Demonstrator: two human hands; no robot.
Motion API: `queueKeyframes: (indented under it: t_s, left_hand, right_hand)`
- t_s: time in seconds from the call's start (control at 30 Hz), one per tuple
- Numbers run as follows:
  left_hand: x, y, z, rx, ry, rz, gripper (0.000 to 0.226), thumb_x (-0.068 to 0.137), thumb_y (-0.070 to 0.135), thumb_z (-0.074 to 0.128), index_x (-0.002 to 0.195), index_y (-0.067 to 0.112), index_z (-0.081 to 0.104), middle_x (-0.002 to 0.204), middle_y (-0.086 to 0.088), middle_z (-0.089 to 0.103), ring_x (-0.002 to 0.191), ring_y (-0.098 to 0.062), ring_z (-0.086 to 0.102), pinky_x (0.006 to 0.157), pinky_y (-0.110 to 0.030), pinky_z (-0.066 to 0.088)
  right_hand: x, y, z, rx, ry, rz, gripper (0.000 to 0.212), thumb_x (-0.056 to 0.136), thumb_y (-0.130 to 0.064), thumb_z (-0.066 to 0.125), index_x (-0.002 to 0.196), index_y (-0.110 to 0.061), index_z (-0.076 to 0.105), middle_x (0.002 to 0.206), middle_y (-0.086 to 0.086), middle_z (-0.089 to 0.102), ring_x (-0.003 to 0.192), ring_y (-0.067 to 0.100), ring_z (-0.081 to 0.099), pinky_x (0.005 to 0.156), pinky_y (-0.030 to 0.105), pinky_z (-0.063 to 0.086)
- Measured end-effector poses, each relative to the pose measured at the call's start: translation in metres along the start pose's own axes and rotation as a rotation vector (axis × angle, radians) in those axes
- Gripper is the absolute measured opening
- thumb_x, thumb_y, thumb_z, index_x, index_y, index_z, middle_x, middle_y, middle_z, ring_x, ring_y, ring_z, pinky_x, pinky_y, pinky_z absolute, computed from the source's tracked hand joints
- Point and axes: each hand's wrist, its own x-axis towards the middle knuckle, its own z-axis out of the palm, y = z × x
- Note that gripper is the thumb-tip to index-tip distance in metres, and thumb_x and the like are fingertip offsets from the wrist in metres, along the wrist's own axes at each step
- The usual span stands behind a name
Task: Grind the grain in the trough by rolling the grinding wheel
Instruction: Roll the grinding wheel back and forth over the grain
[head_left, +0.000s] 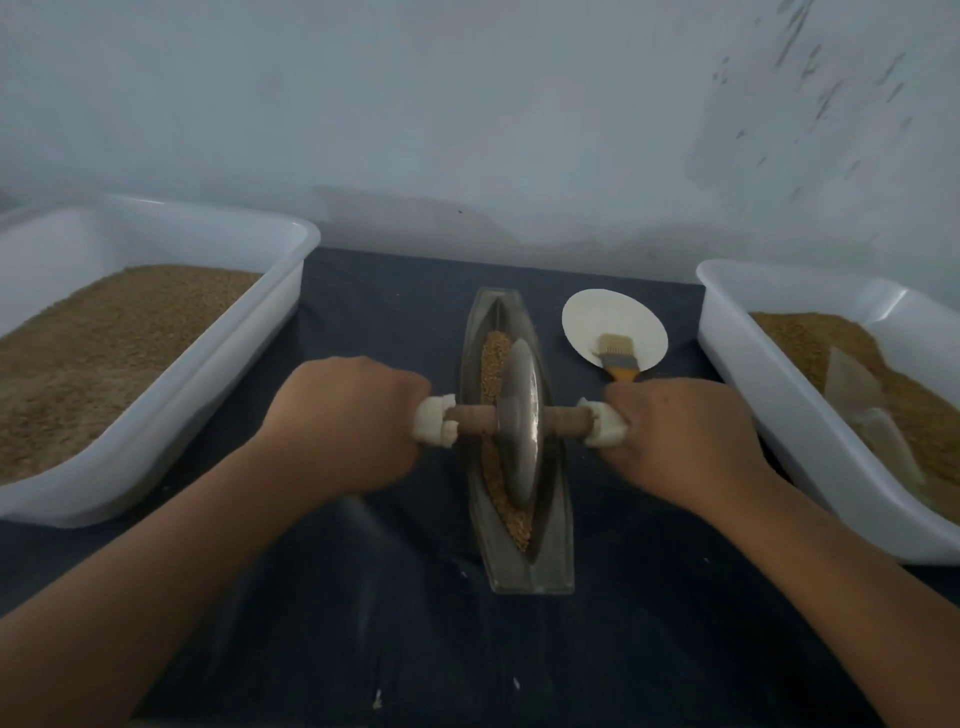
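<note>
Metal trough lies lengthwise at the centre of a dark cloth, with grain along its channel. Wheel stands upright on edge in the channel, about mid-length, on the grain. A wooden axle runs crosswise through it, both ends wrapped in white padding. Left hand grips the left end and right hand the right, fingers curled round each. Left tub and right tub hold brown meal. A brush rests on a plate near the trough.
</note>
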Motion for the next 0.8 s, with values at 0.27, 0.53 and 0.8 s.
queueKeyframes:
  t_s: [0.27,0.53,0.8]
  left_hand:
    - [0.087,-0.003,-0.005,0.053,-0.006,-0.098,0.014,0.079,0.041,0.056,0.075,0.028,0.056,0.07,0.009,0.051,0.066,-0.023,0.053,0.061,-0.033,0.04]
    - [0.024,0.003,-0.01,0.106,0.022,0.028,0.025,0.082,0.055,0.054,0.071,0.034,0.045,0.064,0.011,0.051,0.056,-0.009,0.048,0.051,-0.027,0.029]
    - [0.046,-0.004,0.005,0.039,0.021,-0.042,0.023,0.08,0.048,0.06,0.069,0.033,0.047,0.065,0.011,0.052,0.055,-0.011,0.045,0.053,-0.027,0.033]
  right_hand:
    - [0.067,0.009,0.05,-0.052,-0.064,0.204,0.053,0.102,-0.061,0.041,0.069,-0.022,0.056,0.059,-0.004,0.053,0.056,0.021,0.056,0.048,0.027,0.031]
    - [0.003,-0.002,0.019,-0.069,-0.079,0.135,0.042,0.094,-0.062,0.054,0.07,-0.029,0.045,0.057,-0.009,0.044,0.051,0.019,0.053,0.046,0.029,0.038]
    - [0.026,-0.004,0.027,-0.144,-0.02,0.177,0.043,0.095,-0.059,0.056,0.07,-0.026,0.043,0.056,-0.007,0.041,0.046,0.024,0.04,0.047,0.024,0.022]
